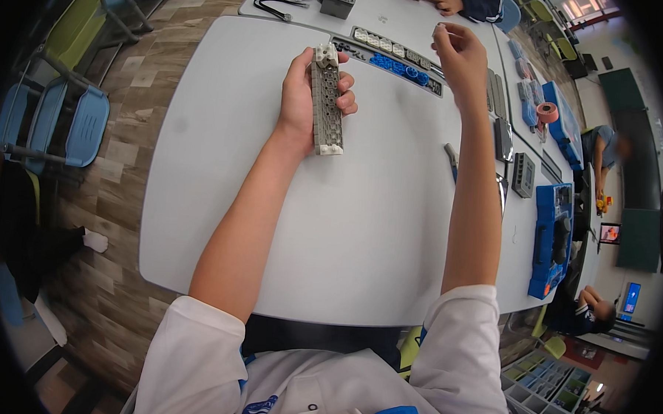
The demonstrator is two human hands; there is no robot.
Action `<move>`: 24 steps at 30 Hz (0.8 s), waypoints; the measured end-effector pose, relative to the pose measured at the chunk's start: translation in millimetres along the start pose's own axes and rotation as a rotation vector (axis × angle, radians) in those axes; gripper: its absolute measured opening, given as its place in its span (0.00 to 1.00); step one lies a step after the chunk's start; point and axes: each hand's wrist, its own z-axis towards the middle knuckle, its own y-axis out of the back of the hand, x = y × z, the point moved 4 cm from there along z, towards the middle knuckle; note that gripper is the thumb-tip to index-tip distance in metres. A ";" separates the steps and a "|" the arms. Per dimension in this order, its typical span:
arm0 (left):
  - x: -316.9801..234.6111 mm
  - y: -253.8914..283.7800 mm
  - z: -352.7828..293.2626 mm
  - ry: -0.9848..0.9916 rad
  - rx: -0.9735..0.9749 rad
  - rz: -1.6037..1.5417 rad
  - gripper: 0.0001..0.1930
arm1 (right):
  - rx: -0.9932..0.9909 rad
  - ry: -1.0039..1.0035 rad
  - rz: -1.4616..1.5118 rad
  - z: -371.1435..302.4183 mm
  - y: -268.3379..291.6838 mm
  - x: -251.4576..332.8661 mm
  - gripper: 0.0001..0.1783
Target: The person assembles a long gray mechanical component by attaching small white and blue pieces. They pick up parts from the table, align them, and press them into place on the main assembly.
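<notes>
The grey block (326, 107) looked like hard plastic, its surface roughened by holes and ridges. The blue pieces (386, 64) seemed plastic too. The desk (345, 237) was smooth, with a soft sheen; the chair (88, 130), smooth plastic; the floor (123, 153), wood-grained; the shirt sleeve (192, 341), matt cloth.

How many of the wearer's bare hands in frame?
2: left hand, gripping a long grey block assembly with white ends above the white-topped table; right hand, raised farther right, whether pinching anything is unclear. Neither hidden.
</notes>
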 end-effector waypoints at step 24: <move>4.4 -11.1 -11.1 -0.021 0.063 0.311 0.27 | 0.101 0.099 0.597 -153.4 -60.6 39.7 0.11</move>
